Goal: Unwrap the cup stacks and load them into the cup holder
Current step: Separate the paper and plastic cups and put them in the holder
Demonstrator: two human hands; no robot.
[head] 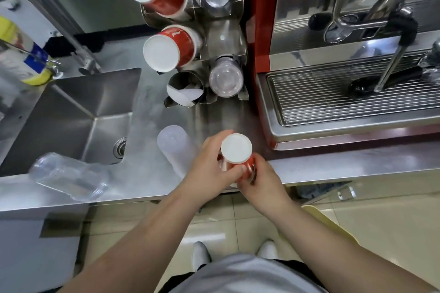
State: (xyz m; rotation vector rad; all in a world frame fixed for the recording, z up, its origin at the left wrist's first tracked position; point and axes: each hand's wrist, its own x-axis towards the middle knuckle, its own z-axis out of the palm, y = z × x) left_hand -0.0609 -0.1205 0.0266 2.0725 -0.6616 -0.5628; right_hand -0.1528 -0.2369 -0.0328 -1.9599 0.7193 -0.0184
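Head view: steel counter [333, 169] beside a sink [71, 112]; both hands' fingers [238, 172] wrap a red cup stack [238, 154]; cup writing unreadable.

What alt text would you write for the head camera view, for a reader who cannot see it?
Seen from above, the left hand and right hand grip a stack of red paper cups over a steel counter. Behind stands a metal cup holder with red and clear cups, between a sink and an espresso machine.
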